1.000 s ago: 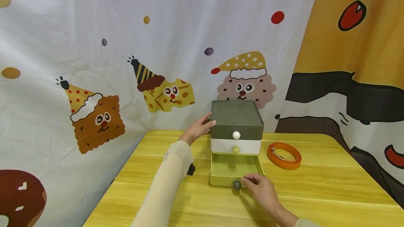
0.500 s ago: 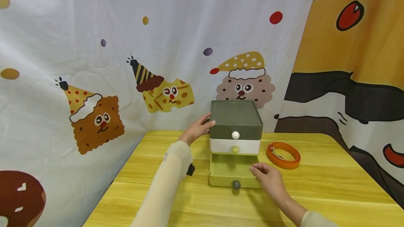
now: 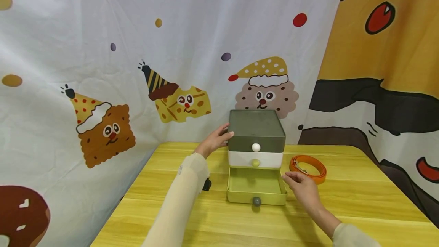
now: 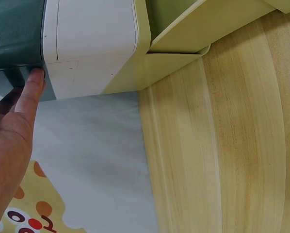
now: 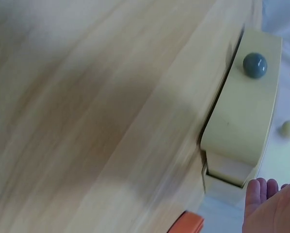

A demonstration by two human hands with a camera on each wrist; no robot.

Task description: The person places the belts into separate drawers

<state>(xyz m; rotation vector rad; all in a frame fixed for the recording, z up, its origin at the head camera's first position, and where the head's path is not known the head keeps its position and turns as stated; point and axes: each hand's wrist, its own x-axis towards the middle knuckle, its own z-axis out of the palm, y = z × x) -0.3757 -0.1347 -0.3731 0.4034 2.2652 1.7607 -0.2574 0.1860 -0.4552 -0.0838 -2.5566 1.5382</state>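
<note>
A small three-tier drawer box (image 3: 256, 123) stands on the table, dark green on top, white in the middle, yellow-green at the bottom. Its bottom drawer (image 3: 255, 198), with a grey knob (image 3: 257, 201), is pulled out and has nothing inside. My left hand (image 3: 215, 140) rests against the box's left side, fingers at the dark green tier, as the left wrist view also shows. Fingers loosely bent, my right hand (image 3: 303, 190) hovers just right of the drawer and holds nothing. Behind it lies a coiled orange belt (image 3: 313, 163) with a metal buckle, partly covered by the hand.
The wooden table (image 3: 240, 224) reaches back to a printed curtain (image 3: 192, 48) with cartoon snacks. A small black object (image 3: 207, 184) lies by the left forearm, partly hidden behind the sleeve.
My right hand has let go of the bottom drawer's grey knob and moved right and slightly back, toward the orange belt. The left hand and the open drawer have stayed in place.
</note>
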